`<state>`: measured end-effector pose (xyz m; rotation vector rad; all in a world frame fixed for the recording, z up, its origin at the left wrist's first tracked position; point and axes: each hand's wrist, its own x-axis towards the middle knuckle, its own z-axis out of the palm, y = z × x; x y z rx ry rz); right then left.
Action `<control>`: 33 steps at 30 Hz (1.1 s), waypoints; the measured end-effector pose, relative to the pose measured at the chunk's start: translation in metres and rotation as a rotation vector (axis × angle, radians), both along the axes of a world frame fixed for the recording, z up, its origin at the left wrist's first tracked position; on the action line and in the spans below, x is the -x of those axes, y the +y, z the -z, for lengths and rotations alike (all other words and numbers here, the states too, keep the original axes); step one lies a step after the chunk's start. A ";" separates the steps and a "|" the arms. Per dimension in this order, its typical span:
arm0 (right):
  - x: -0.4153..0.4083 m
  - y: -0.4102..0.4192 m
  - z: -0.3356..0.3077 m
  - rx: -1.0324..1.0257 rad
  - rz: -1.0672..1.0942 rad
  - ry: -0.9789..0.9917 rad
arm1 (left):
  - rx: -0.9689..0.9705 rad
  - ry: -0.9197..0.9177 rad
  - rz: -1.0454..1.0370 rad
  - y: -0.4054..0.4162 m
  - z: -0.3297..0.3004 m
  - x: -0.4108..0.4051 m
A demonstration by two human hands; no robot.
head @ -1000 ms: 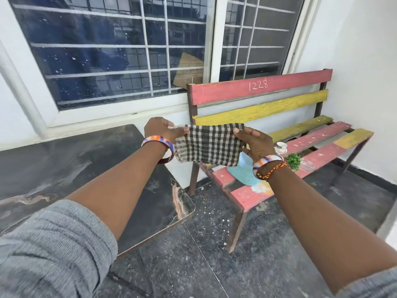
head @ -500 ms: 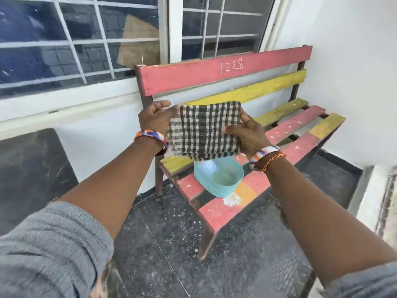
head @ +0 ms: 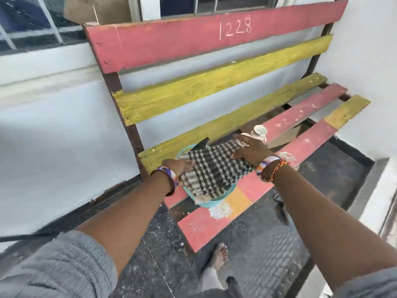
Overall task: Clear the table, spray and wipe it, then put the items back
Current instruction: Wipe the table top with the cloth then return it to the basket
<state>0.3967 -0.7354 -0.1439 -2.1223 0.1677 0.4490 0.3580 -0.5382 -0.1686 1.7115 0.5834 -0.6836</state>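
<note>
Checked black-and-white cloth lies spread over a teal basket on the painted bench. Her left hand pinches its near-left corner; her right hand rests on the far edge, fingers straight.

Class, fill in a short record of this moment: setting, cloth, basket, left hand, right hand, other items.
setting: red and yellow slatted bench marked 1228, against a white wall
cloth: checked cloth lying over the basket
basket: teal basket on the seat, mostly covered
left hand: left hand holds the cloth's left edge
right hand: right hand rests on the cloth's right end
other items: small white cup on the seat beyond the right hand
</note>
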 end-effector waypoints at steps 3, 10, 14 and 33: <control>-0.025 -0.014 0.042 0.044 -0.072 0.156 | -0.208 0.008 -0.078 -0.024 0.038 -0.020; -0.053 -0.030 0.117 0.305 -0.430 0.193 | -0.484 0.186 -0.053 -0.080 0.102 -0.045; -0.059 -0.015 0.134 0.397 -0.746 0.110 | -0.563 0.181 -0.095 -0.087 0.114 -0.052; -0.057 -0.002 0.169 0.971 -1.379 0.107 | -0.857 0.304 1.463 -0.109 0.131 -0.065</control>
